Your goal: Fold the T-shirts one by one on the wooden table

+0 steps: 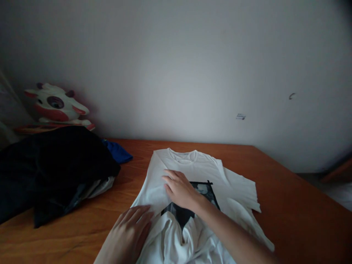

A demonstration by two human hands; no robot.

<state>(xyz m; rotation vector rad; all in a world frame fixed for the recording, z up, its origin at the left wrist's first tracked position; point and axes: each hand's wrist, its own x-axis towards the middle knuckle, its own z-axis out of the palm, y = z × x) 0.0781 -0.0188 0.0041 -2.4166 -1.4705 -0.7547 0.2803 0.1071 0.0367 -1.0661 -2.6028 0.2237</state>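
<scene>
ok I count two hands (130,227) (180,189), one white tee (156,172), one cow figure (56,104), one dark clothes heap (66,154), one blue cloth (119,151), one wall sticker (240,117), one table (288,209).

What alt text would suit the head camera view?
The right hand lies on a white T-shirt on a wooden table, the left hand at the shirt's edge. Its near part is rumpled; dark clothing and a cow figure are at left.

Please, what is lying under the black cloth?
Under the black cloth, a pale cloth shows at the right edge. Whatever else may lie there is covered and cannot be seen.
</scene>
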